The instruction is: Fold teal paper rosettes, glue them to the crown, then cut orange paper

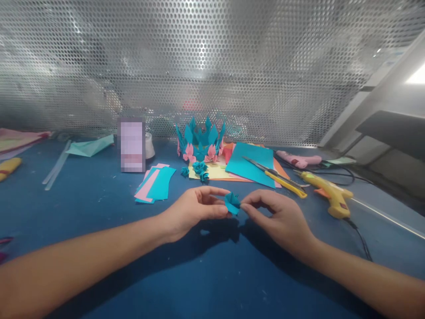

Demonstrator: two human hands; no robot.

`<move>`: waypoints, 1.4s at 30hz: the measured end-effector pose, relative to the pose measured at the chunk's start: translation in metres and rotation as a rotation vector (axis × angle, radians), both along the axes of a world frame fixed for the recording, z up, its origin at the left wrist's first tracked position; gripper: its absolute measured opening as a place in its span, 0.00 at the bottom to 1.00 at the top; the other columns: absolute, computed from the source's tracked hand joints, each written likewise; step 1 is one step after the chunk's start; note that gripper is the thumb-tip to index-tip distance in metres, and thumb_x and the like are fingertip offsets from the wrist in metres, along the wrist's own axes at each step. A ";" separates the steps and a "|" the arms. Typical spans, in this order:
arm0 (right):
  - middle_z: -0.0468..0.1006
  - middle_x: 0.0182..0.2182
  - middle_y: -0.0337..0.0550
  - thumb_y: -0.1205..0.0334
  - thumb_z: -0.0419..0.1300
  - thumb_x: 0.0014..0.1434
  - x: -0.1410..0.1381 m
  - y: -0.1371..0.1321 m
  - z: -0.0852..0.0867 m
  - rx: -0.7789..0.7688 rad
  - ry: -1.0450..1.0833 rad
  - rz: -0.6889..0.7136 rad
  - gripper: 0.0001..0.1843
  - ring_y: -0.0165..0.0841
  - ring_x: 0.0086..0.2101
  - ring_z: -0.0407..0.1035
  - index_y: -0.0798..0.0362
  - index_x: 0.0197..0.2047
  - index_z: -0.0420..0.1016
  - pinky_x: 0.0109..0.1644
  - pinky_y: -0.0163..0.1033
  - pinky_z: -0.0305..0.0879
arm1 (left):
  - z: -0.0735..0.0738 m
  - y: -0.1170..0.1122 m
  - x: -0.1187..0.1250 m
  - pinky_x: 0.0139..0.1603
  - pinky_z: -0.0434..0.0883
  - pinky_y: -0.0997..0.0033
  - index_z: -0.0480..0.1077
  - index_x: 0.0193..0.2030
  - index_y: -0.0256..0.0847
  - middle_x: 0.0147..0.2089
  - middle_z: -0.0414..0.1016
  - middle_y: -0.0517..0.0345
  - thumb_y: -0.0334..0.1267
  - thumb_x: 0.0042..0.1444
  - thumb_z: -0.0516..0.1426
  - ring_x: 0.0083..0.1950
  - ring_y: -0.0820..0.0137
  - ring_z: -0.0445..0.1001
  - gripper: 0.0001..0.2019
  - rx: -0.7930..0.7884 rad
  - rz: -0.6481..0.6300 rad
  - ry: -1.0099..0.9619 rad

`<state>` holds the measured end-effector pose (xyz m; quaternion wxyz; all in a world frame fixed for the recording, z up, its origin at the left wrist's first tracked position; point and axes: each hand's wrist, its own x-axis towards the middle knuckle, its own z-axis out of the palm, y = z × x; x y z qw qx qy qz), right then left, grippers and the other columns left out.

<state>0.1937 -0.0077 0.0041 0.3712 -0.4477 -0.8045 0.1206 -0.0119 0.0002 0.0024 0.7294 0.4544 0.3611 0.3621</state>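
A small folded blue paper flower (232, 203) is held just above the table, between my two hands. My left hand (195, 208) grips it from the left, thumb in front and fingers behind. At its right edge, the thumb and forefinger of my right hand (279, 215) are pinched on the paper. Just beyond lie several finished blue paper roses (199, 167). Behind them stands a blue paper crown (201, 139) with pointed petals and pink paper flowers round its base.
Blue and pink paper strips (161, 184) lie left of the roses. On the right are blue paper sheets (247, 161), a yellow utility knife (288, 184) and a yellow glue gun (332, 195) with its cord. A perforated metal panel (199, 66) rises behind the blue table (206, 283).
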 end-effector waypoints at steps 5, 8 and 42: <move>0.78 0.25 0.38 0.64 0.59 0.56 0.001 0.000 -0.002 0.045 -0.011 0.040 0.06 0.29 0.26 0.72 0.51 0.28 0.74 0.31 0.33 0.67 | -0.001 -0.002 0.003 0.39 0.68 0.73 0.74 0.44 0.37 0.32 0.77 0.57 0.37 0.45 0.66 0.32 0.75 0.74 0.17 0.010 0.009 0.102; 0.78 0.26 0.38 0.66 0.59 0.56 0.002 0.001 -0.002 0.171 -0.045 0.119 0.04 0.29 0.27 0.72 0.52 0.29 0.74 0.32 0.32 0.67 | 0.000 -0.004 0.004 0.35 0.67 0.74 0.75 0.42 0.36 0.29 0.75 0.59 0.42 0.46 0.64 0.28 0.77 0.71 0.17 0.027 -0.007 0.150; 0.77 0.22 0.37 0.58 0.57 0.55 -0.009 -0.005 -0.001 -0.241 0.114 0.041 0.09 0.28 0.23 0.70 0.52 0.29 0.75 0.28 0.31 0.67 | -0.003 -0.010 0.009 0.38 0.70 0.71 0.67 0.36 0.37 0.34 0.71 0.59 0.35 0.42 0.66 0.37 0.72 0.72 0.15 0.228 0.117 0.207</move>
